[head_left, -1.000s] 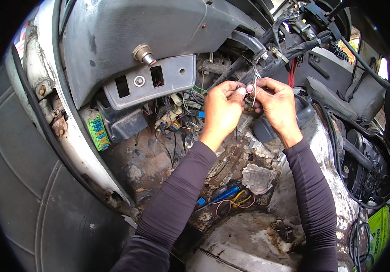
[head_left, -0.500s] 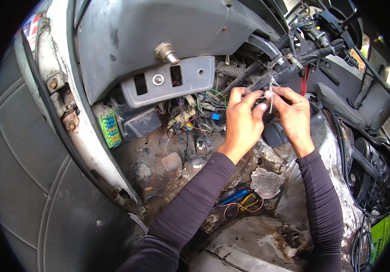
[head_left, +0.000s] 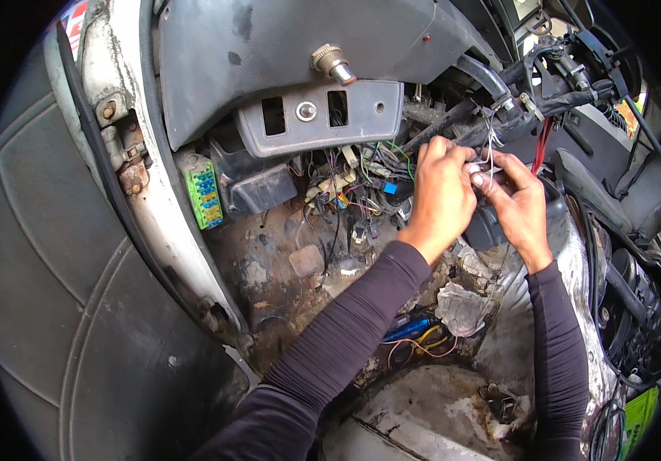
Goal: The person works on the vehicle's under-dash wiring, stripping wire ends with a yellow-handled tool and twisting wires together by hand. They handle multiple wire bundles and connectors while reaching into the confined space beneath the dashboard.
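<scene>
White wires (head_left: 490,138) hang down from the steering column (head_left: 526,98) at the upper right. My left hand (head_left: 442,192) is closed in a pinch around the lower part of these wires, its thumb and fingers meeting my right hand's. From the other side my right hand (head_left: 519,203) grips the wires too, thumb and forefinger pressed together. The wire ends are mostly hidden between the fingers. Just right of my right hand, red wires (head_left: 542,146) run downward.
A tangle of loose wires and connectors (head_left: 353,180) hangs under the grey switch panel (head_left: 323,119). To its left sits a green fuse box (head_left: 204,192). A blue-handled tool (head_left: 407,330) and yellow-handled pliers (head_left: 429,338) lie on the worn floor. The door (head_left: 54,292) stands at left.
The whole scene has shifted right and slightly up at left as the head turned. Both hands stay on the white wires, with the fingers slightly regripped.
</scene>
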Demonstrator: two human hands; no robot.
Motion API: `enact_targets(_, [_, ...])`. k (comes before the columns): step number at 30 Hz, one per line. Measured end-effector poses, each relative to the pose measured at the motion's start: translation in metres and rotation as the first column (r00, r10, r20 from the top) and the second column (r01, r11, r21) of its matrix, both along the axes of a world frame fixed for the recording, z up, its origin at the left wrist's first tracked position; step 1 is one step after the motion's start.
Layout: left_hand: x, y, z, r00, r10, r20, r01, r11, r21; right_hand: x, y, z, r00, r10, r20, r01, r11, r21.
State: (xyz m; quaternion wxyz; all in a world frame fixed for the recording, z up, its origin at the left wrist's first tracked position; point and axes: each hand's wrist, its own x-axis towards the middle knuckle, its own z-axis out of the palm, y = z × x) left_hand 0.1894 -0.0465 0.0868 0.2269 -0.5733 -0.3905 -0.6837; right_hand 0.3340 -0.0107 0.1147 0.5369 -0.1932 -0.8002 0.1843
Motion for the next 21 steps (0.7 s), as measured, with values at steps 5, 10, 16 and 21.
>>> enact_targets(5, [-0.029,-0.002,0.016,0.979,-0.189,-0.080,0.158,0.941,-0.298,-0.003,0.013,0.003,0.991,0.114,-0.075,-0.120,0.989,-0.083])
enact_targets(10, [-0.039,-0.015,0.037,0.960,-0.280,-0.008,0.232,0.812,-0.536,0.002,0.015,0.000,0.998,0.020,0.065,-0.014,0.995,-0.102])
enact_targets(16, [-0.038,-0.022,0.046,0.963,-0.269,0.002,0.214,0.761,-0.613,-0.002,0.007,-0.009,0.985,-0.095,0.145,0.062,0.974,0.217])
enact_targets(21, [-0.042,-0.017,0.044,0.951,-0.309,0.018,0.257,0.754,-0.605,-0.009,0.005,-0.011,0.961,-0.272,0.047,0.219,0.855,0.470])
